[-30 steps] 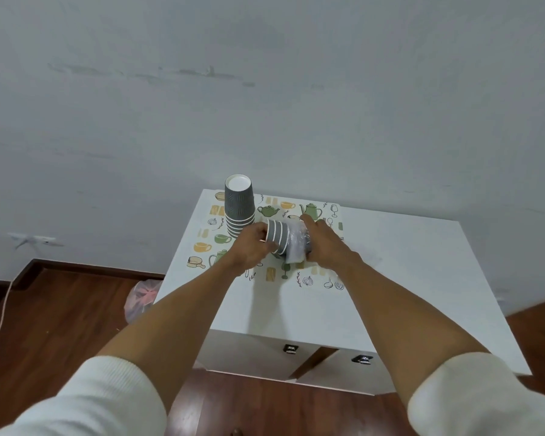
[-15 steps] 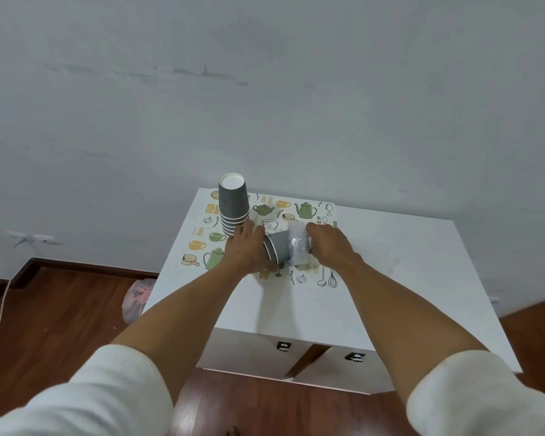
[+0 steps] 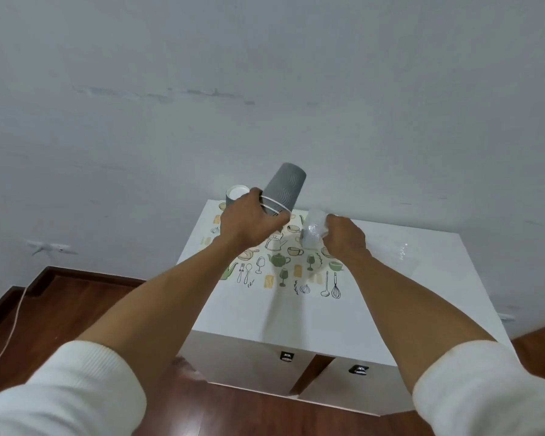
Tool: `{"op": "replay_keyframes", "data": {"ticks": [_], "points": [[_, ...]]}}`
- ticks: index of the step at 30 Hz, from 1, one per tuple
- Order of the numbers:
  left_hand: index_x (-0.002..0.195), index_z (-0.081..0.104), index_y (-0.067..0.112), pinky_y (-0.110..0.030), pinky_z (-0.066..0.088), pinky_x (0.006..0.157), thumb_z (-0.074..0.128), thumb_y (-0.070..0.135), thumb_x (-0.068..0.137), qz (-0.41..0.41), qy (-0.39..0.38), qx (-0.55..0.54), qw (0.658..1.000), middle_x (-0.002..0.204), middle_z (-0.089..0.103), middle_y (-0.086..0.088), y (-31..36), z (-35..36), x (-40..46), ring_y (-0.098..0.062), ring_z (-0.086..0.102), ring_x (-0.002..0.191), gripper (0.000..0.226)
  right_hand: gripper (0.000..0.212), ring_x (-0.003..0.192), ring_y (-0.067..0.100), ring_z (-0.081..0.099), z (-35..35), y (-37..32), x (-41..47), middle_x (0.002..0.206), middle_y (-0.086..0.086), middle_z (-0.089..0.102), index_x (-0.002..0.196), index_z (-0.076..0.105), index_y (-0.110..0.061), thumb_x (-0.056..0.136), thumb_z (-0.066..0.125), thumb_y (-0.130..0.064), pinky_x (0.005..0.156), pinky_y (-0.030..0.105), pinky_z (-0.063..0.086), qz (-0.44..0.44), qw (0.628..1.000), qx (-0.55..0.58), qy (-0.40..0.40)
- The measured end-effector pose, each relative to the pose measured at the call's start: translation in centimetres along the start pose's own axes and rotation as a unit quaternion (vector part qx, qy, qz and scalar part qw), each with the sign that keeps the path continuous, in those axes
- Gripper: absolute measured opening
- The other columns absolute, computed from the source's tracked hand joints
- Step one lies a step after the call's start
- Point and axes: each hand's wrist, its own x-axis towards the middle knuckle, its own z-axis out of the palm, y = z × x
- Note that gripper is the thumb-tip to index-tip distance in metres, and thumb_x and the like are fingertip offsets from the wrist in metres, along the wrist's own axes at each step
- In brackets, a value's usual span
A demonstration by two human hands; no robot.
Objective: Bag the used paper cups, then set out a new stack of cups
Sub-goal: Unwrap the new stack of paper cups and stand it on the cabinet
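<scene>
My left hand (image 3: 249, 221) grips a short stack of grey ribbed paper cups (image 3: 284, 190) by the rims, bottoms tilted up and to the right, above the cabinet. My right hand (image 3: 345, 239) holds a crumpled clear plastic wrapper (image 3: 312, 229) just to the right of the cups, apart from them. Behind my left hand stands another stack of grey cups (image 3: 236, 196), upside down with its white base on top; most of it is hidden by the hand.
A white cabinet (image 3: 375, 309) with two front drawers carries a mat (image 3: 283, 272) printed with teapots and utensils. More clear plastic (image 3: 403, 256) lies at the right back of the top. Wood floor around, a cord at left, wall close behind.
The cups have come out of the plastic wrapper: my left hand lifted them up and tilted them, while my right hand drew the wrapper off to the right. The view also moved closer.
</scene>
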Motion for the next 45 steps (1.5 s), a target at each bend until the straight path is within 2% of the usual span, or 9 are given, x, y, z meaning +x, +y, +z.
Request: {"op": "replay_keyframes", "data": {"ticks": [9, 17, 27, 30, 33, 37, 40, 42, 45], "points": [[0.12, 0.044, 0.03, -0.045, 0.061, 0.081, 0.086, 0.055, 0.062, -0.011, 0.119, -0.238, 0.964, 0.117, 0.06, 0.007, -1.7, -3.5, 3.6, -0.013, 0.065, 0.1, 0.076, 0.023, 0.104, 0.033, 0.064, -1.4, -2.1, 1.1, 0.112, 0.009, 0.067, 0.117, 0.06, -0.013, 0.095, 0.059, -0.015, 0.084, 0.039, 0.055, -0.013, 1.0, 0.008, 0.008], [0.122, 0.045, 0.026, -0.046, 0.06, 0.079, 0.081, 0.057, 0.062, -0.067, 0.084, -0.161, 0.981, 0.113, 0.065, 0.007, -5.4, -1.8, 3.5, -0.021, 0.066, 0.097, 0.076, 0.02, 0.101, 0.034, 0.063, -0.3, -2.8, 1.1, 0.11, 0.009, 0.067, 0.112, 0.059, -0.012, 0.092, 0.057, -0.011, 0.076, 0.034, 0.047, -0.01, 1.0, -0.004, -0.002], [0.135, 0.039, 0.017, -0.035, 0.051, 0.081, 0.089, 0.037, 0.071, -0.088, -0.029, -0.218, 0.972, 0.117, 0.055, 0.004, -8.2, 0.7, 3.8, -0.024, 0.061, 0.109, 0.084, 0.029, 0.104, 0.033, 0.064, 0.8, -3.4, 1.1, 0.116, 0.008, 0.066, 0.119, 0.059, -0.013, 0.091, 0.057, -0.012, 0.082, 0.036, 0.05, 0.002, 1.0, 0.008, -0.017], [0.138, 0.039, 0.012, -0.033, 0.046, 0.09, 0.081, 0.053, 0.072, -0.044, 0.106, -0.135, 0.984, 0.129, 0.045, -0.001, -8.3, 1.1, 2.0, -0.018, 0.051, 0.111, 0.088, 0.029, 0.104, 0.032, 0.064, 0.9, -3.7, 1.0, 0.116, 0.007, 0.066, 0.12, 0.057, -0.014, 0.091, 0.06, -0.016, 0.078, 0.034, 0.048, 0.001, 1.0, 0.027, -0.014], [0.113, 0.05, 0.013, -0.033, 0.045, 0.076, 0.066, 0.05, 0.082, 0.062, 0.151, -0.057, 0.985, 0.106, 0.054, 0.0, -8.4, 2.1, -0.8, -0.02, 0.054, 0.091, 0.05, 0.04, 0.099, 0.03, 0.063, 0.8, -3.9, 0.9, 0.108, 0.002, 0.064, 0.123, 0.054, -0.017, 0.087, 0.068, -0.025, 0.075, 0.034, 0.046, 0.021, 0.993, 0.117, -0.019], [0.081, 0.058, 0.022, -0.03, 0.044, 0.062, 0.059, 0.042, 0.081, 0.026, -0.066, -0.101, 0.992, 0.073, 0.065, 0.005, -7.1, 4.3, -2.3, -0.016, 0.059, 0.067, 0.02, 0.044, 0.082, 0.021, 0.06, -0.5, -4.5, 1.3, 0.093, -0.002, 0.058, 0.115, 0.051, -0.016, 0.08, 0.077, -0.024, 0.071, 0.034, 0.048, 0.093, 0.913, 0.396, -0.018], [0.119, 0.061, 0.015, -0.035, 0.053, 0.08, 0.069, 0.035, 0.085, -0.08, -0.214, -0.283, 0.931, 0.114, 0.067, -0.003, -4.9, 4.9, -1.7, -0.018, 0.066, 0.101, 0.04, 0.03, 0.084, 0.019, 0.061, -2.5, -4.5, 1.6, 0.102, 0.008, 0.06, 0.11, 0.055, -0.013, 0.084, 0.07, -0.012, 0.07, 0.037, 0.057, 0.136, 0.806, 0.573, -0.055], [0.133, 0.057, 0.018, -0.041, 0.046, 0.101, 0.066, 0.038, 0.079, -0.108, -0.223, -0.364, 0.898, 0.134, 0.058, 0.001, -3.1, 4.6, -1.0, -0.019, 0.055, 0.124, 0.058, 0.017, 0.089, 0.02, 0.057, -3.9, -3.9, 1.7, 0.102, 0.008, 0.06, 0.105, 0.066, -0.012, 0.088, 0.068, -0.007, 0.08, 0.044, 0.06, 0.143, 0.728, 0.661, -0.113], [0.102, 0.064, 0.029, -0.029, 0.037, 0.095, 0.054, 0.04, 0.085, -0.132, -0.244, -0.462, 0.842, 0.112, 0.068, 0.011, -0.9, 4.0, 0.4, -0.004, 0.056, 0.11, 0.023, 0.014, 0.079, 0.013, 0.051, -5.3, -2.4, 1.5, 0.091, -0.001, 0.061, 0.098, 0.075, -0.015, 0.093, 0.062, -0.01, 0.072, 0.032, 0.051, 0.119, 0.716, 0.662, -0.187]]}}
